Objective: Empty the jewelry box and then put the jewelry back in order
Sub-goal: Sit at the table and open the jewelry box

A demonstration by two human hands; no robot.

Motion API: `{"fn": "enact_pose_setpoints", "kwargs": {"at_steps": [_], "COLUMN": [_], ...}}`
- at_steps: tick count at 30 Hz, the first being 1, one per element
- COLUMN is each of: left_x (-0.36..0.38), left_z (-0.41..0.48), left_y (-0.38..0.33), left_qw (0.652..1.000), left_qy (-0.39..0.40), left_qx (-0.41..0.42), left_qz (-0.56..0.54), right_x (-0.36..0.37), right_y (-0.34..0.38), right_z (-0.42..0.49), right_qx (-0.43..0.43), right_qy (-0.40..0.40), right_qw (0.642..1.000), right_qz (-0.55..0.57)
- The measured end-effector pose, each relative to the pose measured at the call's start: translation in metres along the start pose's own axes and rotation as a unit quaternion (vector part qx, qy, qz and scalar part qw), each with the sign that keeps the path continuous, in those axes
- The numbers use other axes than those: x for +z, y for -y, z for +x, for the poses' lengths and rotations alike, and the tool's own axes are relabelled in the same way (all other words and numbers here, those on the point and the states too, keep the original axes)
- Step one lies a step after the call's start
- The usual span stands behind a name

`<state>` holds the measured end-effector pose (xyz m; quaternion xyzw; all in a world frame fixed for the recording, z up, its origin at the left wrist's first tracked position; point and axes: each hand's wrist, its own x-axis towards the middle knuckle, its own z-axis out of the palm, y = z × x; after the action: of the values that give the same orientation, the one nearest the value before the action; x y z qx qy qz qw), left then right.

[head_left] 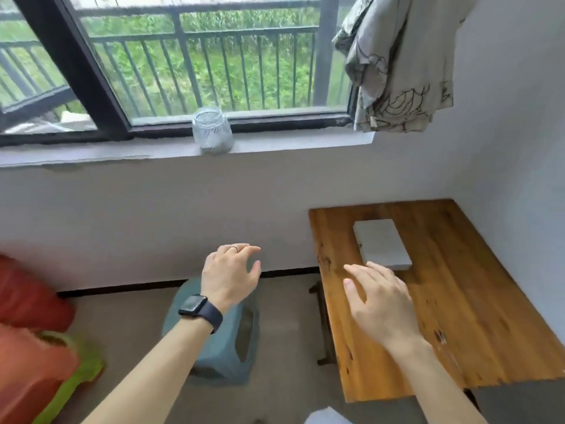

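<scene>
A flat white jewelry box (pixel 381 243) lies with its lid down on the wooden table (pixel 452 301) at the right, near the wall. My right hand (pixel 379 298) hovers over the table just in front of the box, fingers spread and holding nothing. To the left of the table, above the stool, my left hand (pixel 229 276) is in the air with relaxed, slightly curved fingers. It holds nothing; it wears a ring, and a dark watch is on the wrist. No jewelry is visible outside the box.
A blue-grey plastic stool (pixel 226 347) stands on the floor left of the table. A glass jar (pixel 212 130) sits on the windowsill. A patterned cloth (pixel 397 62) hangs at the upper right. Red and green items (pixel 36 347) lie at the lower left.
</scene>
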<state>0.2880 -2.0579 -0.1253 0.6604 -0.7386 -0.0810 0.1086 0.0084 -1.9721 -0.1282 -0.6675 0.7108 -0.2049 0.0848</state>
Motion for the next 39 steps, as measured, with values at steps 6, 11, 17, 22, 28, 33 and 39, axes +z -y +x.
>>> {"fn": "enact_pose_setpoints", "kwargs": {"at_steps": [6,11,17,22,28,33,39], "left_x": [0.044,0.085,0.116,0.144,0.200,0.253,0.310], "left_z": [0.098,0.169,0.234,0.269,0.312,0.337,0.364], "left_y": [-0.038,-0.097,-0.163,-0.200,-0.234,-0.255,-0.259], "left_qw": [0.990,0.966,0.928,0.893,0.855,0.822,0.783], "left_qy": [0.068,0.124,0.179,0.219,0.255,0.288,0.314], "left_qx": [0.120,0.224,0.321,0.387,0.443,0.485,0.530], "left_qz": [0.010,0.028,0.054,0.069,0.089,0.076,0.087], "right_x": [0.014,0.028,0.044,0.062,0.091,0.123,0.177], "right_y": [-0.031,-0.072,-0.109,-0.126,-0.142,-0.152,-0.168], "right_z": [0.028,0.054,0.085,0.097,0.116,0.128,0.146], "right_qx": [0.126,0.211,0.305,0.374,0.451,0.514,0.557], "right_qy": [-0.005,-0.011,-0.026,-0.056,-0.115,-0.154,-0.147], "right_qw": [0.992,0.977,0.952,0.924,0.884,0.843,0.817], "right_qz": [-0.002,0.007,0.027,0.046,0.039,0.024,0.027]}}
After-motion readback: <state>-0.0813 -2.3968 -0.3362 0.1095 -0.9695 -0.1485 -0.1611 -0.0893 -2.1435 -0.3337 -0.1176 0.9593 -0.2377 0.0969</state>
